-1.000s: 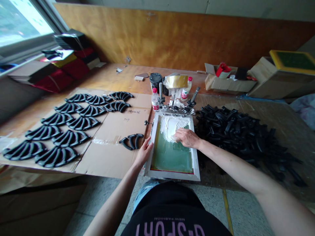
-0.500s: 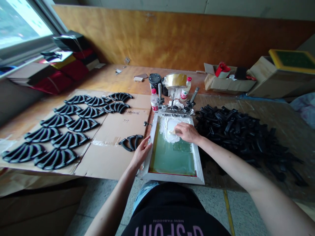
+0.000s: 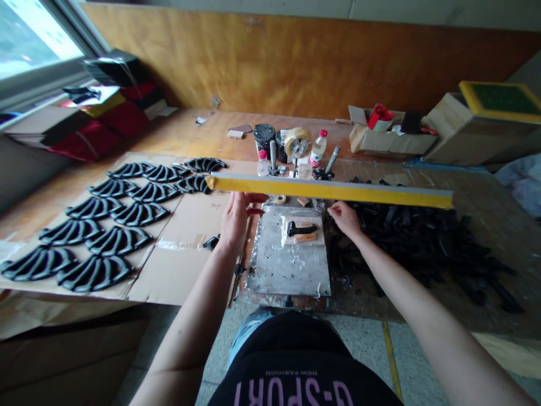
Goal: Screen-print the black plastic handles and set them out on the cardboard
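A screen-printing frame [image 3: 329,189] stands raised, seen edge-on as a long yellow-and-grey bar. My left hand [image 3: 236,219] is just below its left part, fingers apart and pointing right; whether they touch the frame I cannot tell. To the right of the metal base plate [image 3: 274,262], my right hand [image 3: 345,219] has its fingertips drawn together; anything pinched in them is too small to make out. Between the hands, a black curved handle-like part [image 3: 303,228] lies on a small block on the plate, beside a brown strip [image 3: 305,237].
Rows of black part clusters [image 3: 95,273] lie on cardboard [image 3: 169,270] to the left. A heap of loose black parts [image 3: 422,254] is on the right. Behind the frame stand a red-capped bottle [image 3: 318,151], a dark jar [image 3: 264,141] and a tape roll [image 3: 298,142].
The screen frame has swung up from lying flat, uncovering the plate and black part. My left hand has moved up and forward; my right hand has moved off the screen to the right.
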{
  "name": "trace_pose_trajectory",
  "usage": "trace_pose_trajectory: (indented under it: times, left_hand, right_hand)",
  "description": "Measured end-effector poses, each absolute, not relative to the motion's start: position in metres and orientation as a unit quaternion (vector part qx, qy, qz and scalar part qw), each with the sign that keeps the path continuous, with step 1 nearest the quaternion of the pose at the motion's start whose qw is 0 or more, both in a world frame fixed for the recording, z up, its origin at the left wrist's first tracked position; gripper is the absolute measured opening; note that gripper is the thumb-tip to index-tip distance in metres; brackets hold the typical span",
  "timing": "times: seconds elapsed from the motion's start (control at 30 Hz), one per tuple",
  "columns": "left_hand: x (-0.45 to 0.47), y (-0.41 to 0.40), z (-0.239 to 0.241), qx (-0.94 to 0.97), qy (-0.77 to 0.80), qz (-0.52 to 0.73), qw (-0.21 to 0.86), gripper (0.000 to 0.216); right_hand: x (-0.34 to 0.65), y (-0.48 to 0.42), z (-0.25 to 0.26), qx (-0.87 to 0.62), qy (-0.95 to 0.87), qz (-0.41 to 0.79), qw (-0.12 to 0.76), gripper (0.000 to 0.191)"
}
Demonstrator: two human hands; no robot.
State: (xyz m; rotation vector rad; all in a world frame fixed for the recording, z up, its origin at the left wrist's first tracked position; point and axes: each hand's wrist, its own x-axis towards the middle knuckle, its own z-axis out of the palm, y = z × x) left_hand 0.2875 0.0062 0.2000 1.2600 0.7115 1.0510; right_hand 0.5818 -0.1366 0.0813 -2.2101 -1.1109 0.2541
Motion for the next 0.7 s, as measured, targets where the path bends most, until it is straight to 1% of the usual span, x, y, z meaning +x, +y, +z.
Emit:
trace_pose_trajectory:
  times: [0.07,0.1,0.13,0.2,0.27,0.3,0.37,0.43,0.47,0.53,0.57,0.63,0.7]
  left_hand:
    - [0.294,0.002,0.195,0.519,0.326,0.474,0.632,0.046]
    - [0.295,-0.004,0.189,0.504,0.337,0.480,0.635,0.046]
    - [0.295,-0.014,0.180,0.491,0.353,0.469,0.644,0.047]
    - [0.291,-0.040,0.156,0.482,0.388,0.371,0.692,0.051]
    - [0.284,-0.069,0.129,0.471,0.413,0.222,0.747,0.057]
    - [0.280,-0.081,0.117,0.456,0.422,0.176,0.764,0.059]
    - [0.269,-0.095,0.096,0.422,0.449,0.152,0.773,0.057]
    - [0.249,-0.092,0.078,0.411,0.490,0.172,0.749,0.052]
    - [0.235,-0.083,0.069,0.418,0.516,0.182,0.726,0.050]
    - [0.199,-0.056,0.051,0.441,0.573,0.202,0.661,0.049]
    - [0.178,-0.040,0.041,0.449,0.608,0.197,0.625,0.050]
    - [0.138,-0.008,0.020,0.457,0.676,0.187,0.547,0.047]
    - [0.109,0.016,0.003,0.504,0.708,0.152,0.471,0.042]
  right_hand:
    - [0.551,-0.143,0.066,-0.792,-0.524,0.121,0.290,0.030]
    - [0.537,-0.143,0.063,-0.772,-0.564,0.116,0.270,0.033]
    - [0.523,-0.142,0.064,-0.760,-0.591,0.102,0.252,0.032]
    - [0.496,-0.141,0.072,-0.762,-0.600,0.065,0.235,0.018]
    - [0.467,-0.143,0.084,-0.762,-0.597,0.031,0.247,0.009]
    - [0.451,-0.146,0.090,-0.749,-0.610,0.020,0.256,0.010]
    - [0.424,-0.153,0.096,-0.688,-0.678,0.028,0.259,0.013]
    - [0.414,-0.164,0.096,-0.628,-0.737,0.059,0.243,0.019]
    - [0.419,-0.172,0.094,-0.623,-0.744,0.073,0.229,0.022]
    - [0.451,-0.191,0.087,-0.681,-0.703,0.082,0.187,0.029]
    - [0.474,-0.202,0.084,-0.731,-0.660,0.081,0.153,0.032]
    - [0.523,-0.223,0.075,-0.814,-0.572,0.081,0.058,0.035]
    - [0.560,-0.241,0.066,-0.847,-0.519,0.108,-0.038,0.035]
